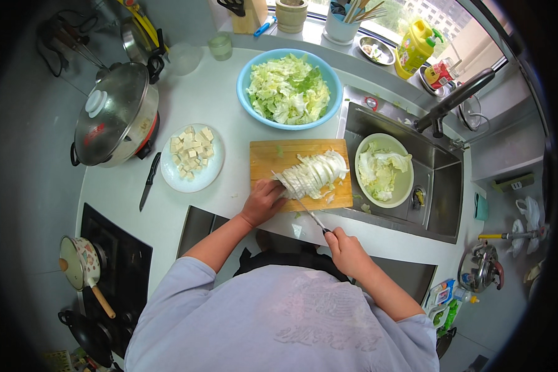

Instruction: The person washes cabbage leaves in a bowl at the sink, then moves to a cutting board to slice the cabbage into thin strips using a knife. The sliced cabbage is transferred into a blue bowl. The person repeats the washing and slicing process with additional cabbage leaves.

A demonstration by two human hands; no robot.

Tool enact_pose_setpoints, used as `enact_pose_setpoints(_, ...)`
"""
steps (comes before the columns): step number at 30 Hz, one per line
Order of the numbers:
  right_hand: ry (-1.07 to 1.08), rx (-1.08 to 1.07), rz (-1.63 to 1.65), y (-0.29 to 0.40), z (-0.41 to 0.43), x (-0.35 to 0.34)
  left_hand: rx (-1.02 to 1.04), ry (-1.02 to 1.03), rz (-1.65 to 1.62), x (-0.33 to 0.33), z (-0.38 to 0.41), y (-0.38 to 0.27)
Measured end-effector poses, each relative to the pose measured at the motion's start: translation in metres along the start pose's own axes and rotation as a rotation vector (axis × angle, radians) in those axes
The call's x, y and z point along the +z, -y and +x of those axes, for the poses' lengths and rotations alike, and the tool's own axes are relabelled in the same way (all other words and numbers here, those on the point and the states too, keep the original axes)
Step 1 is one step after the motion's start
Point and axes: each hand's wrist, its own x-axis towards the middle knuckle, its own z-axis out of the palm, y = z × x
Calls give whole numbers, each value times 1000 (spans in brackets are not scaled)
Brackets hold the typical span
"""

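A wooden cutting board [266, 160] lies on the counter before me, bearing a row of sliced pale cabbage [314, 173]. My left hand [264, 201] presses its curled fingers on the near left end of the cabbage. In my right hand [346, 251] is the dark handle of a kitchen knife [312, 215]. Its blade slants up and left across the board to the cabbage, close to my left fingertips. Part of the cabbage end is hidden under my left hand. A few loose shreds lie at the right side of the board.
Behind the board stands a blue basin [242, 95] of chopped leaves. A pale bowl [407, 188] with leaves sits in the sink [446, 195] at right. Left are a plate [174, 179] of tofu cubes, a small knife [149, 181], a lidded electric pot [116, 116] and a cooktop [130, 260].
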Motion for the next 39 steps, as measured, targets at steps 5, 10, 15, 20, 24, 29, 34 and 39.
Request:
enact_pose_setpoints(5, 58, 27, -33, 3, 6, 0, 18, -28, -13, -1, 2, 0)
enact_pose_setpoints(10, 87, 38, -27, 6, 16, -2, 7, -2, -12, 1, 1, 2)
enact_pose_setpoints(15, 99, 44, -28, 8, 25, 4, 2, -5, -19, 0, 1, 3)
enact_pose_setpoints(20, 99, 51, 7, 5, 43, 17, 3, -10, -22, 0, 0, 2)
enact_pose_setpoints(24, 93, 48, 16, -2, 47, 21, -14, 0, -30, 2, 0, 2)
enact_pose_setpoints(29, 66, 42, 33, -4, 46, 25, 0, -6, -27, 0, 1, -1)
enact_pose_setpoints(34, -34, -34, 33, 15, 71, 43, -28, -15, -46, 7, -4, 2)
enact_pose_setpoints(39, -57, -103, 98, 6, 83, 49, -14, 3, -4, 1, -4, -3)
